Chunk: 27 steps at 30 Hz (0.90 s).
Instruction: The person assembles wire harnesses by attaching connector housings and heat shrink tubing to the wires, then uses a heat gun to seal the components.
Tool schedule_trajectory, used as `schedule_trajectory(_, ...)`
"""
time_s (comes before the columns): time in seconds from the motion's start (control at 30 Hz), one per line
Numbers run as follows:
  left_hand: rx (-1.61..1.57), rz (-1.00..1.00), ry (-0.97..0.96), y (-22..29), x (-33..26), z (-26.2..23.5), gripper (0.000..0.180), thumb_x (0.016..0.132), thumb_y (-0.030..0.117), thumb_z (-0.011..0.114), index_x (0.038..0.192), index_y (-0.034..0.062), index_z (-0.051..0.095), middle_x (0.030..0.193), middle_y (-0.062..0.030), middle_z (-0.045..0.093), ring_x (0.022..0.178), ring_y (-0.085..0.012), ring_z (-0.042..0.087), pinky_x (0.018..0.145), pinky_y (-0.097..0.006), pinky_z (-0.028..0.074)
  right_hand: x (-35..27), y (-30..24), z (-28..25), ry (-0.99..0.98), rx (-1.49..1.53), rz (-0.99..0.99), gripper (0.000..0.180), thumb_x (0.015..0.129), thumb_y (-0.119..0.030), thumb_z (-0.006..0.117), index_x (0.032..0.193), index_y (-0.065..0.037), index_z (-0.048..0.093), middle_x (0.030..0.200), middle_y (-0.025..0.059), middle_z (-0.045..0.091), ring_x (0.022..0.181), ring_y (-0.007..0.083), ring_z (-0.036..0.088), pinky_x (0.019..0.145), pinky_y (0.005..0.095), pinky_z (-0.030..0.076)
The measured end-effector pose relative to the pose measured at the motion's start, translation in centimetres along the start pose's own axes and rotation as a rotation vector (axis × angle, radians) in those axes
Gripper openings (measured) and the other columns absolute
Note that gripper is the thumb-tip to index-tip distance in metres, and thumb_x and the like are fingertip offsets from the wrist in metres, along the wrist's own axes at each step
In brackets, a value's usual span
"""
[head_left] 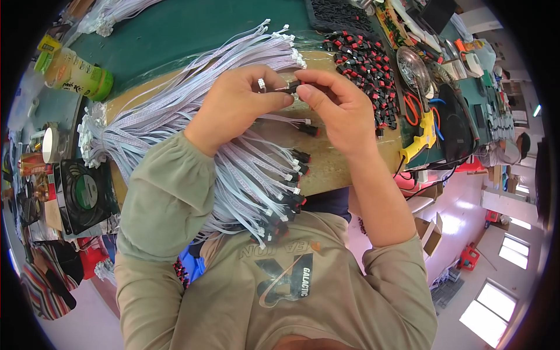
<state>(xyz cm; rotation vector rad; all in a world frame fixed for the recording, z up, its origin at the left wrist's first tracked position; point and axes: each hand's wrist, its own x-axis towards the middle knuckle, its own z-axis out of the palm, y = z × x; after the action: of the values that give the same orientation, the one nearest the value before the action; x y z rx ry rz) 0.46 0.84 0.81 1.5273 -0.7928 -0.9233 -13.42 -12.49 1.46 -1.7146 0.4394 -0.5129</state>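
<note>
Over the middle of the bench, my left hand [236, 105] pinches a white ribbon cable, whose small white connector [262, 85] sticks up beside the index finger. Facing it, my right hand [338, 108] has thumb and fingertips closed on a small black part [293, 87], which sits between both hands' fingertips. Whether cable and black part are joined I cannot tell, as fingers cover much of both. Beneath my hands a big bundle of white ribbon cables [169, 119] fans out. Several cable ends nearest me carry black-and-red pieces [298, 169].
A heap of black-and-red parts [364, 73] lies right of my hands, near a black tray [341, 16] of dark pieces. Farther right are a metal pan [413, 67] and a yellow glue gun [421, 140]. At left stand a green-capped bottle [76, 73] and a black fan [86, 192].
</note>
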Motion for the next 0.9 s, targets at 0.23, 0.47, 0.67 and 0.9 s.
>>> schedule_trajectory(0.23, -0.046, -0.015, 0.0, -0.1, 0.0, 0.3, 0.015, 0.08, 0.008, 0.071, 0.092, 0.0005, 0.065, 0.08, 0.0005, 0.062, 0.074, -0.0052, 0.056, 0.065, -0.02, 0.045, -0.2, 0.3, 0.0, 0.031, 0.013, 0.025, 0.023, 0.086, -0.014, 0.068, 0.107, -0.003, 0.068, 0.092, 0.0029, 0.065, 0.081, 0.008, 0.058, 0.071, 0.0224, 0.046)
schedule_trajectory(0.47, 0.049, 0.129, 0.048, -1.2, 0.6, -0.1, 0.024, 0.078, 0.02, 0.072, 0.09, -0.0001, 0.066, 0.074, -0.0012, 0.06, 0.067, -0.0079, 0.052, 0.06, -0.025, 0.042, -0.3, 0.2, -0.8, 0.074, 0.014, -0.006, 0.021, 0.085, -0.012, 0.069, 0.105, -0.003, 0.068, 0.092, 0.0022, 0.065, 0.08, 0.0075, 0.058, 0.07, 0.0217, 0.046)
schedule_trajectory(0.67, 0.13, 0.071, -0.006, -0.4, 0.3, -0.2, 0.015, 0.085, 0.009, 0.068, 0.096, 0.0001, 0.063, 0.087, 0.0014, 0.061, 0.079, -0.0053, 0.055, 0.07, -0.02, 0.045, -0.3, 0.3, -1.0, 0.052, 0.022, -0.015, 0.022, 0.085, -0.011, 0.069, 0.106, -0.003, 0.068, 0.092, 0.0018, 0.066, 0.08, 0.0074, 0.057, 0.07, 0.0219, 0.046)
schedule_trajectory(0.9, 0.016, 0.101, 0.008, -0.7, 0.3, 0.2, 0.016, 0.081, 0.01, 0.071, 0.092, 0.0005, 0.064, 0.081, 0.0011, 0.061, 0.073, -0.0054, 0.054, 0.065, -0.021, 0.044, -0.4, 0.3, -0.8, -0.001, -0.012, -0.038, 0.023, 0.085, -0.013, 0.068, 0.106, -0.004, 0.068, 0.091, 0.0019, 0.065, 0.077, 0.0072, 0.058, 0.065, 0.0213, 0.045)
